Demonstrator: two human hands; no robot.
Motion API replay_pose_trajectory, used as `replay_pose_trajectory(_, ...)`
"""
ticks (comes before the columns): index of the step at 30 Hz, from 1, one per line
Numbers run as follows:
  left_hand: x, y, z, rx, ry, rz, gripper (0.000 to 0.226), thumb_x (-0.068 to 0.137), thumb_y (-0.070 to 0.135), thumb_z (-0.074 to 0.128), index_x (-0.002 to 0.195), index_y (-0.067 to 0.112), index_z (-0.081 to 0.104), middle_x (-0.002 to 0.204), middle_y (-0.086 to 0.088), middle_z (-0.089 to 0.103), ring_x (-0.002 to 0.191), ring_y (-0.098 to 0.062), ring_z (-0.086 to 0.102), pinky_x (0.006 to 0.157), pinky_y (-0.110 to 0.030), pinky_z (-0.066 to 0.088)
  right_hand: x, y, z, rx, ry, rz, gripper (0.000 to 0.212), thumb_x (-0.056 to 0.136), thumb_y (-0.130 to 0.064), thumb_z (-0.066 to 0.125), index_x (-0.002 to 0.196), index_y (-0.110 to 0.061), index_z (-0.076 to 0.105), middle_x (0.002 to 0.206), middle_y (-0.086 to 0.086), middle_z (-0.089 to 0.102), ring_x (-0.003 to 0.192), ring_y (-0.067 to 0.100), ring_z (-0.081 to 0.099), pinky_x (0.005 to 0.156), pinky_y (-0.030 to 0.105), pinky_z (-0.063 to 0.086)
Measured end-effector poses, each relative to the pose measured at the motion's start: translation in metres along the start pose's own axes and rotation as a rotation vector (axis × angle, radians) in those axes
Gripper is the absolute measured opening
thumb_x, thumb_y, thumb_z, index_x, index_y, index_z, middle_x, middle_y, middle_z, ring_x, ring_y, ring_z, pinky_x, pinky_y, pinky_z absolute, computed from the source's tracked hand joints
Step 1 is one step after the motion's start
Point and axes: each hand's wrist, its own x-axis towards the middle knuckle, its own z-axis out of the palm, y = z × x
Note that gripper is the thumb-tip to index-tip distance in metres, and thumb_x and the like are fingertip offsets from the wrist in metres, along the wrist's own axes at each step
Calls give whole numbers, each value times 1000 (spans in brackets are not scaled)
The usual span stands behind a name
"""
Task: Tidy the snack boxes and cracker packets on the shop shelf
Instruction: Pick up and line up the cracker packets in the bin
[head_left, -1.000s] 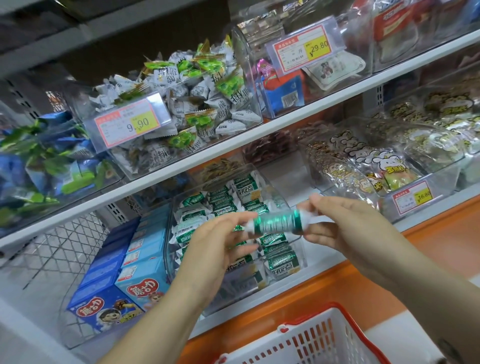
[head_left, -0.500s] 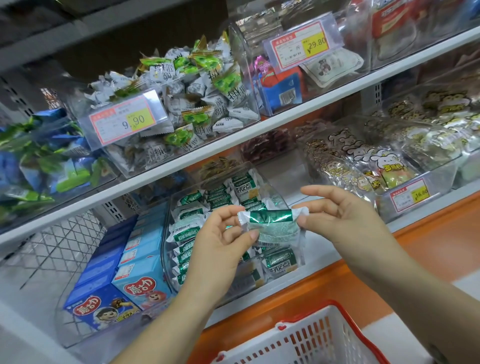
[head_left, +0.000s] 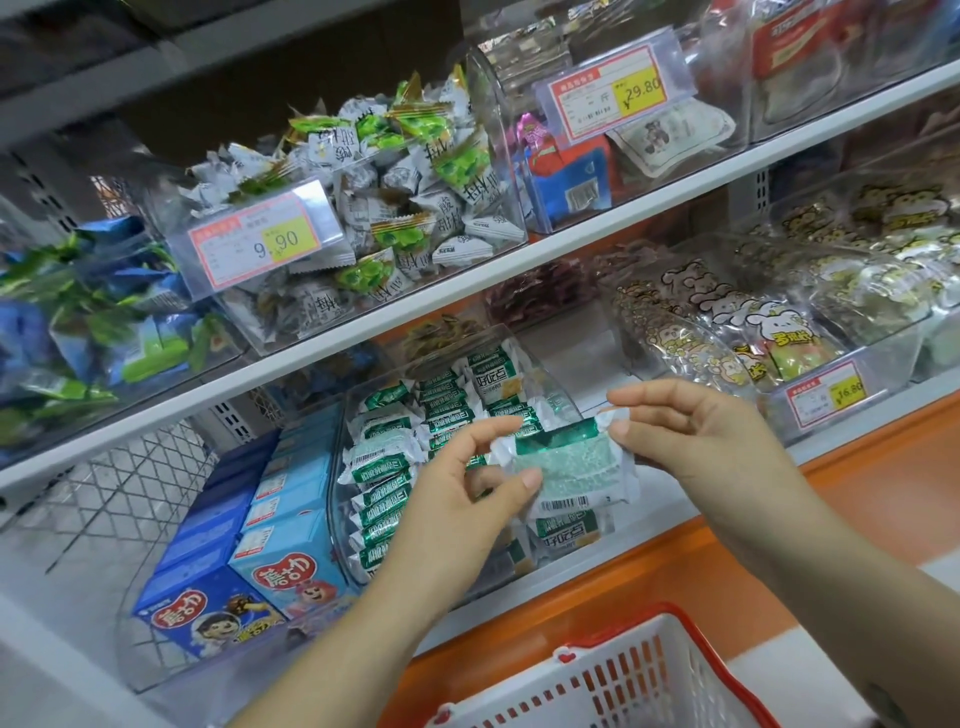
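Observation:
A green and white cracker packet (head_left: 569, 465) hangs flat between both hands, barcode side toward me. My left hand (head_left: 467, 493) pinches its left end with thumb and forefinger. My right hand (head_left: 691, 431) pinches its right top corner. The packet is in front of a clear bin (head_left: 558, 387) on the lower shelf that holds several like packets (head_left: 387, 467) standing in rows. Left of the bin, blue snack boxes (head_left: 283, 566) stand in two rows running back.
A red and white basket (head_left: 613, 675) sits below the shelf at the bottom. The upper shelf (head_left: 571, 236) carries clear bins of wrapped sweets (head_left: 395, 208) with price tags. Bagged snacks (head_left: 727, 332) fill a bin to the right. Wire mesh (head_left: 104, 499) stands left.
The packet has turned from edge-on to flat, barcode side facing me. Both hands have kept hold of its ends, and it has shifted slightly toward the bin.

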Motion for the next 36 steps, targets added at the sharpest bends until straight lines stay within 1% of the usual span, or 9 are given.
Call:
replay_pose_trajectory(3, -5, 2, -1, 284, -22, 149, 30, 80, 29, 72, 96, 51, 58, 102, 30, 61, 90, 5, 60, 81, -12, 48, -4, -2, 8, -112, -47, -104, 22, 81, -2, 68, 80, -24, 70, 72, -3, 65, 69, 14, 56, 64, 15, 50)
replay_pose_trajectory(6, -7, 2, -3, 471, 7, 265, 37, 80, 26, 72, 96, 53, 52, 97, 38, 58, 97, 16, 51, 81, 0, 36, -8, -5, 16, -131, -113, -149, 23, 83, -2, 66, 80, -25, 70, 70, -8, 68, 68, 9, 59, 66, 13, 50)
replay_pose_trajectory(10, 0, -12, -33, 689, 218, 397, 39, 80, 16, 70, 110, 38, 60, 103, 31, 53, 97, 6, 51, 83, -13, 39, -4, -6, 13, -201, -140, -147, 21, 86, -14, 65, 86, -35, 69, 101, -15, 69, 90, -3, 64, 82, 13, 49)
replay_pose_trajectory(15, 7, -49, -76, 980, 342, 311, 40, 72, 5, 77, 105, 24, 66, 105, 11, 60, 84, -16, 54, 75, -38, 46, 6, 6, 4, -369, -67, -66, 15, 88, -21, 63, 93, -35, 67, 108, -15, 64, 104, 34, 58, 69, 4, 44)
replay_pose_trajectory(18, 5, -70, -88, 1122, 258, 227, 36, 68, 12, 82, 99, 24, 68, 101, 8, 65, 85, -22, 62, 79, -39, 42, 14, 17, 0, -491, -111, -5, 22, 89, -27, 63, 109, -34, 64, 121, -12, 59, 122, 14, 51, 92, 20, 38)
replay_pose_trajectory(23, 1, -79, -99, 1093, 195, 165, 22, 83, 42, 64, 101, 31, 69, 106, 15, 64, 94, -17, 60, 90, -37, 37, 21, 32, 4, -516, -177, 109, 43, 90, -22, 63, 131, -21, 53, 132, -2, 55, 120, 11, 51, 95, 24, 36)
replay_pose_trajectory(28, 22, -52, -91, 1022, 206, 185, 8, 88, 33, 62, 92, 29, 68, 101, 12, 61, 97, -16, 56, 95, -35, 35, 24, 35, 7, -453, -166, 129, 41, 89, -20, 63, 129, -19, 55, 119, -8, 57, 102, 5, 56, 89, 22, 37)
replay_pose_trajectory(32, 77, -25, -60, 836, 89, 93, 20, 93, 31, 56, 110, 28, 65, 109, 14, 59, 101, -9, 54, 97, -33, 44, 29, 35, 4, -356, -150, 183, 33, 89, -18, 63, 122, -21, 60, 117, -5, 63, 97, 0, 58, 86, 23, 43)
replay_pose_trajectory(36, 148, -28, -37, 836, -114, -80, 38, 94, 32, 55, 131, 22, 52, 130, 3, 57, 110, -13, 53, 88, -22, 38, 33, 34, -5, -234, -150, 279, 22, 90, -19, 61, 110, -26, 66, 107, -7, 69, 98, 6, 63, 88, 27, 48)
